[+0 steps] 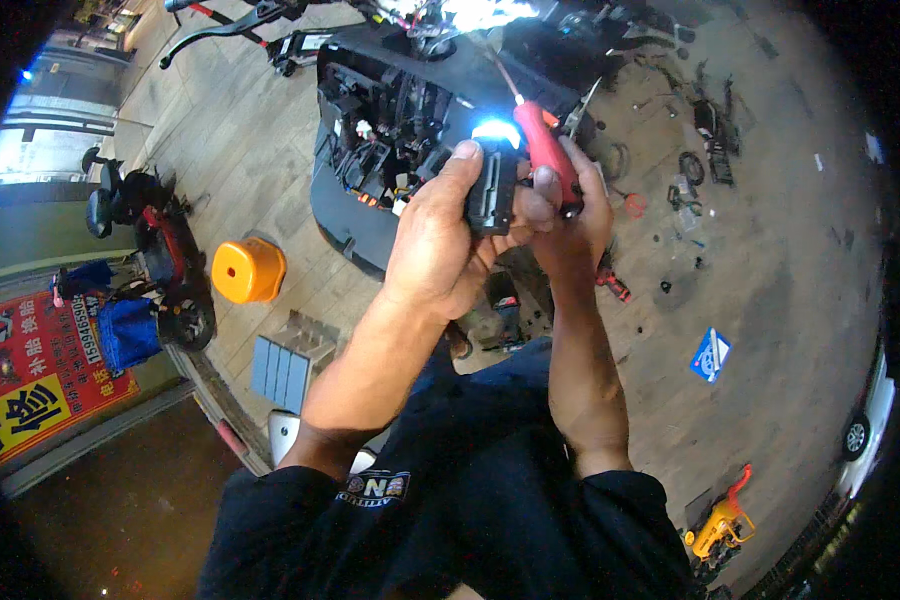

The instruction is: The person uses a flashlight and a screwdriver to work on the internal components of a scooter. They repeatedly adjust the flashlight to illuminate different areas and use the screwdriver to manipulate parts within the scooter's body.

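Close together in front of me, both my hands are closed on things. A black rectangular block [489, 195] is in my left hand [430, 245], its thumb along the near side. White light glares at the block's far end; whether the block gives it off I cannot tell. In my right hand [583, 205] is a screwdriver [547, 150] with a red handle, its metal shaft pointing away from me. The right fingertips are at the block's right side. Beyond and below the hands lies an opened dark vehicle body [355, 225] with exposed wiring and black parts.
An orange stool [249, 271] and a grey slatted box [282, 372] stand left. Farther left is a red scooter [165, 250] beside a red sign. Loose parts, a black coil [690, 167] and a blue-white card [710, 355] lie on the right floor. A yellow machine [720, 530] stands lower right.
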A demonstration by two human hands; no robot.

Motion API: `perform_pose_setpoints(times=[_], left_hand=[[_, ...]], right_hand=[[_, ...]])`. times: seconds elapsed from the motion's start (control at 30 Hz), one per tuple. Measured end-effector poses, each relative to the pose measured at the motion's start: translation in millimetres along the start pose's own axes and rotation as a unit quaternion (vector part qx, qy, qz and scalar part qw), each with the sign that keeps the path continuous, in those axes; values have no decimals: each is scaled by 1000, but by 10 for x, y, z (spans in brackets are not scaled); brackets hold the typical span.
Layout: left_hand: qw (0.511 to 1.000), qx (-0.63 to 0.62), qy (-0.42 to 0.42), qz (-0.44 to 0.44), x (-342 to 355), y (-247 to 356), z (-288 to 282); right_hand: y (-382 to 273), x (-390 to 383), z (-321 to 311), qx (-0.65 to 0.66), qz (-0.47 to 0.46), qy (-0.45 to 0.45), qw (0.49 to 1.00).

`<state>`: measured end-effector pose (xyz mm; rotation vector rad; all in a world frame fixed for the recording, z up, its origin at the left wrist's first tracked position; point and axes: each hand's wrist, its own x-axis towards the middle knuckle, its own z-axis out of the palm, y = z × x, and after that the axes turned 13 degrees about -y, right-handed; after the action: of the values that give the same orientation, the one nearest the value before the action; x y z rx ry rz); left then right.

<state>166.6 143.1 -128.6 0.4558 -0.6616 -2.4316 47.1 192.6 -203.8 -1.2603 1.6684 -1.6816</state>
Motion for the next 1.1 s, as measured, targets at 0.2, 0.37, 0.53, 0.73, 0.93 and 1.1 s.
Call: perform_pose_setpoints(times=[0.2,0.37,0.53,0.73,0.93,1.1], left_hand=[[999,-12,31,5,-9,-24,-144],[1000,6,25,-2,3,-53,-277],[999,10,31,-8,-10,-69,-298],[999,0,51,-2,-30,-22,-283],[999,4,42,7,-30,-11,-315],[999,-6,42,9,-14,-18,-340]], right_hand=[[51,100,147,63,24,4,998],[53,158,116,-39,34,13,999],[31,180,102,-38,51,10,998],[15,188,146,0,59,12,998],[76,217,195,-57,7,40,998],[115,177,193,-44,11,44,998]])
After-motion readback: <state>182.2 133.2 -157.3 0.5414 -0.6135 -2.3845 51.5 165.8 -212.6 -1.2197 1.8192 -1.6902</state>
